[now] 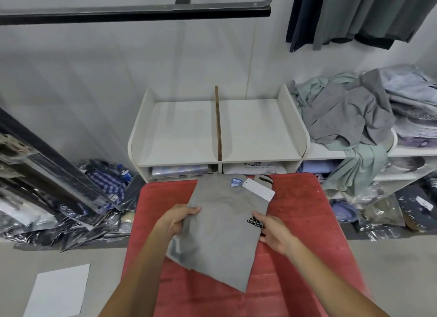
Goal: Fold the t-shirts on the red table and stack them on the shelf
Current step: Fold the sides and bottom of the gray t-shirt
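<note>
The white shelf [248, 127] stood against the wall just beyond the far edge of the red counter [307, 210], and its top level, split by a thin brown divider [218, 125] into two bays, held no folded shirt in either bay, so by that showing nothing had yet been stacked there; the slots underneath held packaged garments that looked like stock rather than the task's work. To the right of the shelf a loose heap of grey and pale green garments [343, 113] lay over a lower white ledge, unfolded; whether those were also meant for folding could not be told. On the red counter lay one grey t-shirt [220, 241], already narrowed into a long panel with its sides turned in, collar end toward the shelf and hem end toward the person, lying at a slight slant. The left hand [176, 219] gripped the shirt's left edge, fingers curled over the cloth, and the right hand [272, 231] held the right edge beside the black logo [255, 222], fingers tucked at the fabric. A white hang tag [260, 189] rested near the collar. Judged from this, the lengthwise folds were done, while the crosswise fold and the carry to the shelf remained.
</note>
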